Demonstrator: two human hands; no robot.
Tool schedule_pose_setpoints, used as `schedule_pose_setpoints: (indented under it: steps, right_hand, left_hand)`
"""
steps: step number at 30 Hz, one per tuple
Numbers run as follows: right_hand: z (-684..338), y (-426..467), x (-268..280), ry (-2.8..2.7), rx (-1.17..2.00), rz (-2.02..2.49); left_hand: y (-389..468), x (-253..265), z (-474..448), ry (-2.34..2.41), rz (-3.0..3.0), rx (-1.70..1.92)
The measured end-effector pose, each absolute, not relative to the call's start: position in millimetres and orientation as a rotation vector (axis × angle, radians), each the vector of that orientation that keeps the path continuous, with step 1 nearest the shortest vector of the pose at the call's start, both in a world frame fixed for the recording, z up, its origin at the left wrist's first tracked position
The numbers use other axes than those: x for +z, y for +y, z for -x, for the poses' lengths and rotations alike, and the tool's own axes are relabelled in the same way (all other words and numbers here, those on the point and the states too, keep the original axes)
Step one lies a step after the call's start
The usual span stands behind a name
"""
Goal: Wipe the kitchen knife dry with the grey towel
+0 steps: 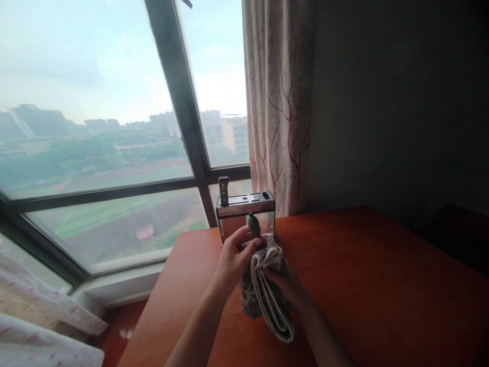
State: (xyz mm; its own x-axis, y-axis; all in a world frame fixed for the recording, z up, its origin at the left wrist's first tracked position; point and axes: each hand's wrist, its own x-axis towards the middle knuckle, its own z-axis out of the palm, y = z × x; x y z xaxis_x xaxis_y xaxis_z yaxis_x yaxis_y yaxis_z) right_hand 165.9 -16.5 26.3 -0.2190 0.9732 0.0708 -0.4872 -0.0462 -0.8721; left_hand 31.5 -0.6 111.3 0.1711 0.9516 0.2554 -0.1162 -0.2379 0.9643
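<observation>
My left hand [237, 252] has its thumb and fingers closed round the lower part of a small dark grey, bottle-shaped object [253, 224], which stands upright with a narrow top. A folded, fluffy grey-and-white cloth [267, 290] hangs just below it, its layered pale edges towards me. My right hand [284, 280] grips this cloth from the right side, its fingers partly hidden in the folds. The cloth touches the base of the dark object, and that base is hidden. Behind both hands stands a clear-sided box with a metallic top [246, 203].
A dark upright piece with round marks [223, 191] rises from the box's left end. The reddish-brown wooden table [362, 285] spreads under my hands. Large windows [95, 127] lie to the left, with a patterned curtain [282, 102] behind the box and another curtain [42, 331] at lower left.
</observation>
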Motion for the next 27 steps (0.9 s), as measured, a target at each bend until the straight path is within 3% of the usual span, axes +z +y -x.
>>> schedule_pose_setpoints:
  steps: [19,27]
  right_hand:
    - [-161,-19,27,-1.076,1.662,0.696]
    - [-165,-25,21,-0.825,1.808,0.727]
  left_hand:
    - [42,149,-4,0.803,-1.268,1.616]
    - [32,142,-18,0.755,-1.450,1.239]
